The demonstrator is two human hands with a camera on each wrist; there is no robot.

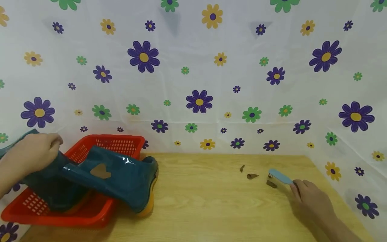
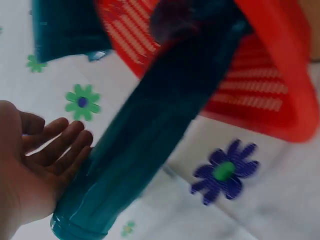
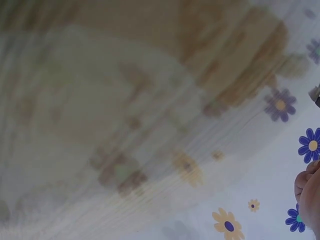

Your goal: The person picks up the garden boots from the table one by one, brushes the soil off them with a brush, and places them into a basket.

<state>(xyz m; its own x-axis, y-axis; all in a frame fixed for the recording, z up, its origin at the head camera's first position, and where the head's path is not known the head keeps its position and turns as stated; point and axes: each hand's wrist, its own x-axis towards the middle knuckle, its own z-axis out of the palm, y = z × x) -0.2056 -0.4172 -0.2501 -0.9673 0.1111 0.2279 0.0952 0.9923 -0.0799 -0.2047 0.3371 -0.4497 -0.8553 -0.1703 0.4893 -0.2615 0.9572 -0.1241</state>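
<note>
My left hand (image 1: pixel 37 151) is at the far left, over the shaft of a dark teal rubber boot (image 1: pixel 49 188) inside a red basket. In the left wrist view its fingers are relaxed beside the boot's shaft (image 2: pixel 140 135); whether they touch it I cannot tell. A second teal boot (image 1: pixel 127 181), with a yellowish sole and a brown patch (image 1: pixel 101 171) on its shaft, lies tilted across the basket's rim. At the right, my right hand (image 1: pixel 312 198) grips a light-blue brush (image 1: pixel 280 176), bristles downward, just above a dark brown scrap (image 1: pixel 271 184).
The red basket (image 1: pixel 66 221) stands at the table's left. Two more small brown scraps, one curled (image 1: pixel 251 176) and one thin (image 1: pixel 242 168), lie on the wooden table (image 1: pixel 205 205). A white flowered sheet (image 1: pixel 181 141) hangs behind and at the sides. The right wrist view is mostly blurred.
</note>
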